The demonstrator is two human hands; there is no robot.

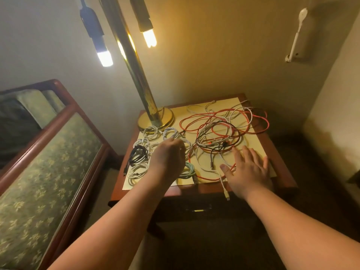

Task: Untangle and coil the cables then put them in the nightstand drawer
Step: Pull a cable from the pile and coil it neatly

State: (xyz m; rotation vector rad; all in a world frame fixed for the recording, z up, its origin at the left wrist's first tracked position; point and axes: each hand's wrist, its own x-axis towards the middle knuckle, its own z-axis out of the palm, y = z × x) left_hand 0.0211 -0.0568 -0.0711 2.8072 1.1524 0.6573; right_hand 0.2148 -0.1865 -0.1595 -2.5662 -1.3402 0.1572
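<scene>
A tangle of orange, white and black cables (220,131) sprawls over the right half of the nightstand top (280,172). On the left half lie several coiled cables: white coils (153,131), a black coil (138,153) and a pale green coil (188,170). My left hand (168,157) hovers over the coils with its fingers curled down at a white coil (186,144); whether it holds that coil is hidden. With fingers spread flat, my right hand (247,170) rests on the near edge of the tangle. The drawer front (198,208) below is dark and closed.
A brass floor lamp (155,117) stands on the nightstand's back left corner, two lit bulbs hanging above. A green upholstered wooden bench (48,152) sits to the left. The wall is close behind and to the right. A white plug end (227,195) hangs over the front edge.
</scene>
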